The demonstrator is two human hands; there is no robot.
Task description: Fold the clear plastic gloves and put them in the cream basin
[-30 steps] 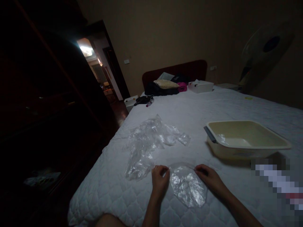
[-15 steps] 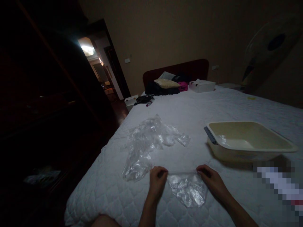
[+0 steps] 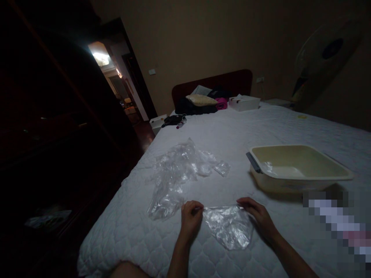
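Note:
A small clear plastic bag [image 3: 230, 227] lies on the white quilted bedding in front of me, its top edge drawn straight and its body wrinkled. My left hand [image 3: 191, 216] pinches the bag's left top corner between thumb and fingers. At the right top corner, my right hand [image 3: 257, 216] is closed on the edge, its fingertips partly hidden by the hand. Beyond my left hand, a loose heap of crumpled clear plastic bags [image 3: 179, 170] spreads over the bed.
A cream plastic basin [image 3: 301, 185] with a grey handle stands at the right, with some clear plastic inside. Clothes, a pillow [image 3: 201, 100] and a white box [image 3: 244, 103] sit by the dark headboard [image 3: 237, 79]. A fan [image 3: 319, 54] stands far right; the bed edge drops off left.
My right hand has shifted slightly along the bag's top edge, toward the left. The bag stays flat between both hands. The whole view has moved a little.

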